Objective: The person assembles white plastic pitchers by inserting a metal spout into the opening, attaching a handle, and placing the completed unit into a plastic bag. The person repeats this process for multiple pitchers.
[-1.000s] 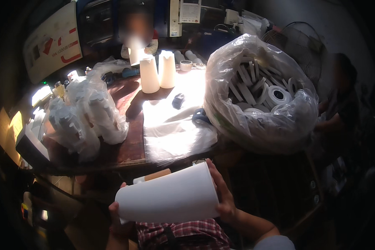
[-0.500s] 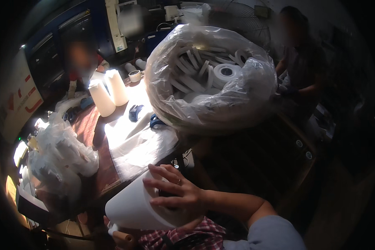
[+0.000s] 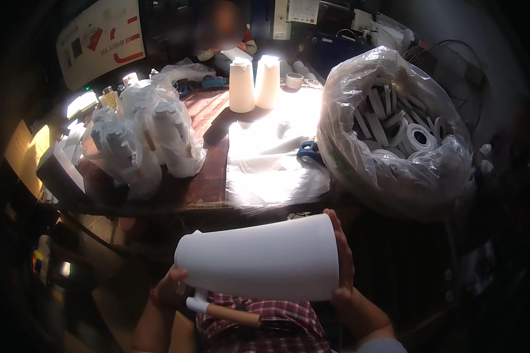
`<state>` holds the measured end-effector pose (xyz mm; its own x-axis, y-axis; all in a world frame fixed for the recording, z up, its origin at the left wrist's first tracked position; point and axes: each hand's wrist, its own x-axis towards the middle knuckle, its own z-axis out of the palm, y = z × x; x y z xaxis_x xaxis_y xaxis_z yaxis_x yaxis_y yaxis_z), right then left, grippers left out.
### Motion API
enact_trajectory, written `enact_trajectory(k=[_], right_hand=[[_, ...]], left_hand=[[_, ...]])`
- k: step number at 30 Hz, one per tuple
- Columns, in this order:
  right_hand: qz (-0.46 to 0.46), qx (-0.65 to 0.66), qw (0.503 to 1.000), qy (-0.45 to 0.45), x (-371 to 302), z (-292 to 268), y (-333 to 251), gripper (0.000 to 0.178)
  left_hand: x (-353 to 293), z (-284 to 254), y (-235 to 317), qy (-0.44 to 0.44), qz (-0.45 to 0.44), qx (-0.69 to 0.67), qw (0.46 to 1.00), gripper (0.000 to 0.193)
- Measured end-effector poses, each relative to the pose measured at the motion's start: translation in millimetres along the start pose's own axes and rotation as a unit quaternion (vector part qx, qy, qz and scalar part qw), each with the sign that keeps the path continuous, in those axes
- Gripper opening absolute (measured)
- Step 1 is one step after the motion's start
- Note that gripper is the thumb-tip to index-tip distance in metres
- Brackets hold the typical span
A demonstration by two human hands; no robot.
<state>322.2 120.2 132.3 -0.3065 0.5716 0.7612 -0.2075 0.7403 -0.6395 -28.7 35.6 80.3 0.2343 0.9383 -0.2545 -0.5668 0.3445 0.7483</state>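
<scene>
A white jug (image 3: 259,256) with a light brown handle (image 3: 235,315) lies on its side in front of me, held between both hands. My left hand (image 3: 172,283) grips its narrow top end, beside the handle's mount. Across the wide base at the other end, my right hand (image 3: 343,259) is pressed with its fingers upright and its thumb near the lower rim. The handle hangs below the jug, over my checked apron. On the table, two similar white jugs (image 3: 241,88) stand upright in bright light. A clear plastic sheet (image 3: 271,188) lies flat nearer to me.
At the right stands a large clear bag (image 3: 359,170) of white rings. Bagged white jugs (image 3: 123,141) stand on the table's left. Blue tape dispensers (image 3: 310,152) and a tape roll (image 3: 294,80) are on the table. A person (image 3: 224,35) sits across it.
My view has swung to the right-hand side's left, facing the table squarely. The jug has turned crosswise, its base now rightward. My left hand has come into clear sight at its top.
</scene>
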Motion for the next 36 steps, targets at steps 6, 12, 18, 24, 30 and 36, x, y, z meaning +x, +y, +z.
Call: enact_trajectory(k=[6, 12, 18, 24, 30, 36], right_hand=[[0.216, 0.168, 0.960, 0.053, 8.2, 5.1, 6.6, 0.096], [-0.007, -0.010, 0.997, -0.079, 1.6, 19.6, 2.8, 0.104], [0.098, 0.054, 0.993, -0.026, 0.7, 32.2, -9.9, 0.098], [0.028, 0.048, 0.989, -0.134, 19.1, 11.7, -8.5, 0.034], [-0.213, -0.340, 0.845, -0.354, 69.2, -4.7, -47.2, 0.039], [-0.191, -0.369, 0.809, -0.416, 59.4, -13.4, -57.2, 0.035]], left_hand=[[-16.5, 39.6, 7.9, 0.049, 0.092, 0.151, 0.983, 0.082], [-18.2, -5.0, -4.0, 0.038, 0.051, -0.048, 0.997, 0.076], [-9.3, 31.9, -12.9, 0.101, 0.154, 0.027, 0.983, 0.076], [11.9, 4.5, -39.2, 0.059, 0.163, -0.065, 0.983, 0.068], [28.7, -6.8, -64.5, 0.044, 0.003, -0.159, 0.986, 0.067], [26.5, -14.7, -76.9, 0.022, -0.027, -0.143, 0.989, 0.047]])
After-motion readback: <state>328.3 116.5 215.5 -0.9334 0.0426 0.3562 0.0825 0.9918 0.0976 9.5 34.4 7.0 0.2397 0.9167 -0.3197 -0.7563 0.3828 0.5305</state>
